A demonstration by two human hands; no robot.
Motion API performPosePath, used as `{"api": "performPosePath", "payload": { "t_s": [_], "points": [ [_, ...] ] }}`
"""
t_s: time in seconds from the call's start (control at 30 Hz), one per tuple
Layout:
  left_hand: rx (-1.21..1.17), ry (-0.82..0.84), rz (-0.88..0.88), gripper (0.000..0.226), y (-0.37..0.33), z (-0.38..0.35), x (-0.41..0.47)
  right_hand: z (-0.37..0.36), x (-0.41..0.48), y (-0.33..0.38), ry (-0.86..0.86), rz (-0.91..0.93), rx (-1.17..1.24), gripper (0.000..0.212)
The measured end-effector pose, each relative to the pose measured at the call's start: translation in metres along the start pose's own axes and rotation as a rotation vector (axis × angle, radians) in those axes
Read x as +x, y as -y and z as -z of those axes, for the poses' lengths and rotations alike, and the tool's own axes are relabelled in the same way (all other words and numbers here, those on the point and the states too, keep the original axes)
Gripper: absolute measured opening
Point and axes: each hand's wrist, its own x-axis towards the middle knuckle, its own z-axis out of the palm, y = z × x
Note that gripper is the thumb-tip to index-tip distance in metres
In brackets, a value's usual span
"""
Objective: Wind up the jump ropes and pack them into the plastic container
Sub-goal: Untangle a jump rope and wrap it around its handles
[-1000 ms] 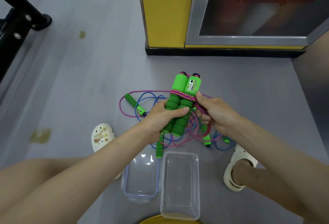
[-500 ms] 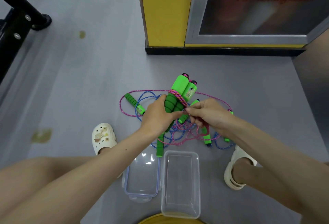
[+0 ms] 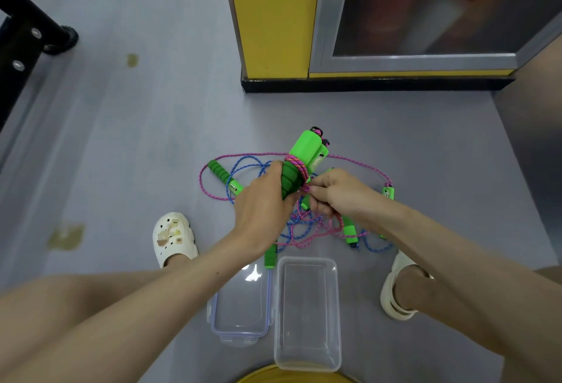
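Jump rope (image 3: 301,155) in both curled hands (image 3: 263,212)

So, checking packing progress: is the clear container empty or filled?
Empty: nothing shows inside the clear container; its lid lies beside it.

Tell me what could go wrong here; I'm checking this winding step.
The right hand pinches the pink braided cord close to the wraps; if it slips, the turns round the paired green foam handles in the left hand may loosen. Its slack lies crossed with the blue braided rope on the floor, so pulling may snag it.
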Motion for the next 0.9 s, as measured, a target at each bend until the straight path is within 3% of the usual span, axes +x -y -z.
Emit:
{"api": "performPosePath", "payload": {
  "t_s": [0.17,0.27,0.4,0.5,0.63,0.73,0.8,0.9],
  "points": [
    [0.077,0.008,-0.073,0.070,-0.001,-0.006,-0.004,0.003,0.005,-0.003,0.042,-0.031,0.216,0.024],
    [0.098,0.003,-0.089,0.078,0.000,-0.008,-0.003,0.005,0.005,-0.004,0.133,-0.026,0.427,0.016],
    [0.085,0.036,-0.153,0.081,0.000,-0.012,-0.005,0.004,0.005,-0.004,0.037,-0.057,0.413,0.040],
    [0.052,0.137,-0.208,0.087,-0.002,-0.014,-0.005,0.005,0.008,-0.006,-0.067,-0.056,0.449,0.046],
    [-0.368,0.366,-0.125,0.089,0.002,-0.007,0.011,0.011,0.009,-0.011,-0.021,-0.037,0.529,0.043],
    [-0.846,0.419,0.153,0.072,0.001,0.007,0.016,0.013,0.006,-0.013,0.070,0.022,0.570,0.043],
    [-0.971,0.490,0.331,0.063,0.002,0.015,0.018,0.016,0.003,-0.012,0.128,0.060,0.571,0.050],
    [-1.027,0.649,0.375,0.044,0.004,0.018,0.017,0.020,-0.001,-0.010,0.184,0.087,0.548,0.059]
  ]
}}
